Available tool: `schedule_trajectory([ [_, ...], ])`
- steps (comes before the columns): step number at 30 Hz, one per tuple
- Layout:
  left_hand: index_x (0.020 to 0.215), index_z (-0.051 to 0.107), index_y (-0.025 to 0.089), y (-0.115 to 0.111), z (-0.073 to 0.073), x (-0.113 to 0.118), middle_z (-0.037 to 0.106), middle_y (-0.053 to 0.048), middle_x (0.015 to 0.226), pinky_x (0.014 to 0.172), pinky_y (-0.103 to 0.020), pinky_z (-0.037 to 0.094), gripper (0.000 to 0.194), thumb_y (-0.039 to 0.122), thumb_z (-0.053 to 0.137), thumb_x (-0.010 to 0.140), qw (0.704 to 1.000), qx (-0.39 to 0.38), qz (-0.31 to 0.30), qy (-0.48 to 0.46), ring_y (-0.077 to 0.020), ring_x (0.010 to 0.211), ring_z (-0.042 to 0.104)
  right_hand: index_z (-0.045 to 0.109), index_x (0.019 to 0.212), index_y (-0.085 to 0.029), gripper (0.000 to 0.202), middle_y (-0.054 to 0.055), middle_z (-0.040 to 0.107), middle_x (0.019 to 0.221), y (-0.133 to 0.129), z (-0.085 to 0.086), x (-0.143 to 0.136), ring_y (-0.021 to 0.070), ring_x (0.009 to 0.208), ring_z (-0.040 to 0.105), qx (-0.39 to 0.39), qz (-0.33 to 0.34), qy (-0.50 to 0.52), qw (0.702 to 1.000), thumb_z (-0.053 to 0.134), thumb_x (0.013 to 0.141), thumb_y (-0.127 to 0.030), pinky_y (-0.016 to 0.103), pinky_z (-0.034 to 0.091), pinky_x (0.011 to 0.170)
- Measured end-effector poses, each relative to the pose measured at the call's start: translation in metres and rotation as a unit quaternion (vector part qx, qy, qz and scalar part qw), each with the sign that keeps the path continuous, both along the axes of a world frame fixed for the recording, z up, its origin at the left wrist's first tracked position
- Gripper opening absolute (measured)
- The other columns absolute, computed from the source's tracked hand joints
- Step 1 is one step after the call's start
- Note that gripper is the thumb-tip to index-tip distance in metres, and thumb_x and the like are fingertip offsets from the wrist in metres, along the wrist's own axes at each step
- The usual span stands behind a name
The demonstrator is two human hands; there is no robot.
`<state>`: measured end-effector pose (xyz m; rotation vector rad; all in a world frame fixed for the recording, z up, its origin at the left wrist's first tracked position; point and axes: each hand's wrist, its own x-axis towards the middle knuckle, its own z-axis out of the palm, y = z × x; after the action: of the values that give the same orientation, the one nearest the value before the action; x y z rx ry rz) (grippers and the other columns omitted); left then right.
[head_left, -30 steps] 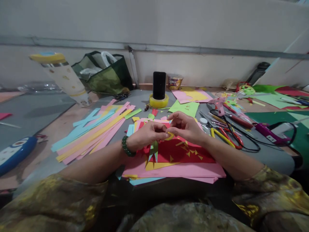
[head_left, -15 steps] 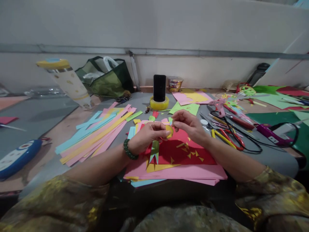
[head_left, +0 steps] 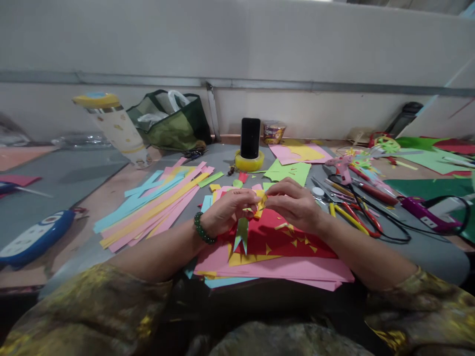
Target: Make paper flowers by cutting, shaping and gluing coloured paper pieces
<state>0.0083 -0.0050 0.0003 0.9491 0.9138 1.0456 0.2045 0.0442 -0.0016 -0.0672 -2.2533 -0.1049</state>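
My left hand [head_left: 235, 205], with a green bead bracelet on its wrist, pinches a small piece of yellow paper [head_left: 260, 201]. From the other side, the fingers of my right hand [head_left: 295, 202] are closed on the same piece. Just below my left hand hangs or lies a green paper strip [head_left: 241, 235] with a notched end; whether it is held cannot be told. Both hands are above a red paper sheet [head_left: 274, 242] strewn with tiny yellow scraps [head_left: 295, 240]. Under it is a stack of pink sheets [head_left: 297, 269] with yellow and blue edges showing.
Coloured paper strips [head_left: 156, 207] fan out at left. A phone [head_left: 250, 138] stands in a yellow tape roll [head_left: 249, 161]. At right are pliers [head_left: 351, 220], scissors [head_left: 326, 190], a pink glue gun [head_left: 340, 168] and a purple power strip [head_left: 428, 215] with a black cable. A tumbler [head_left: 115, 128] stands back left.
My right hand has come in to the yellow paper, and its fingers have closed on it. The paper has turned in my left hand. The whole view has shifted slightly.
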Motion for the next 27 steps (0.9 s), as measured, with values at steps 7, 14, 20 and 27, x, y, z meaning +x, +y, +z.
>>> schedule_trajectory([
  [7, 0.057, 0.064, 0.014, -0.001, 0.001, 0.001, 0.054, 0.003, 0.061, 0.054, -0.021, 0.039, 0.019, 0.024, 0.08, 0.054, 0.999, 0.011, 0.004, 0.029, -0.0076, 0.058, 0.048, 0.061, 0.107, -0.022, 0.011, 0.01, 0.07, 0.1, -0.003, 0.001, -0.001, 0.0214, 0.088, 0.062, 0.015, -0.022, -0.051, 0.998, 0.053, 0.1, -0.018, 0.036, 0.057, 0.075],
  [14, 0.055, 0.062, 0.016, -0.004, 0.0, 0.005, 0.05, 0.004, 0.053, 0.049, -0.023, 0.031, 0.033, 0.037, 0.088, 0.053, 0.999, 0.028, -0.001, 0.043, -0.007, 0.051, 0.041, 0.066, 0.097, -0.024, 0.023, 0.007, 0.069, 0.089, -0.003, 0.0, 0.0, 0.0192, 0.08, 0.061, 0.126, -0.066, -0.026, 0.99, 0.053, 0.095, -0.006, 0.031, 0.057, 0.068],
  [20, 0.057, 0.063, 0.016, -0.003, -0.004, 0.006, 0.054, 0.003, 0.055, 0.052, -0.024, 0.033, 0.038, 0.042, 0.089, 0.051, 0.998, 0.046, 0.021, 0.049, -0.0082, 0.053, 0.042, 0.069, 0.101, -0.026, 0.028, 0.007, 0.07, 0.093, 0.001, 0.001, 0.003, 0.0193, 0.082, 0.061, 0.135, -0.056, -0.051, 0.988, 0.048, 0.097, -0.008, 0.033, 0.058, 0.07],
  [27, 0.06, 0.064, 0.015, -0.002, -0.009, 0.004, 0.054, 0.004, 0.057, 0.052, -0.022, 0.035, 0.039, 0.045, 0.09, 0.055, 0.998, 0.058, 0.015, 0.035, -0.0071, 0.053, 0.043, 0.067, 0.1, -0.024, 0.025, 0.008, 0.068, 0.094, 0.0, -0.002, 0.003, 0.0193, 0.082, 0.06, 0.127, -0.054, -0.039, 0.99, 0.053, 0.094, -0.004, 0.032, 0.057, 0.07],
])
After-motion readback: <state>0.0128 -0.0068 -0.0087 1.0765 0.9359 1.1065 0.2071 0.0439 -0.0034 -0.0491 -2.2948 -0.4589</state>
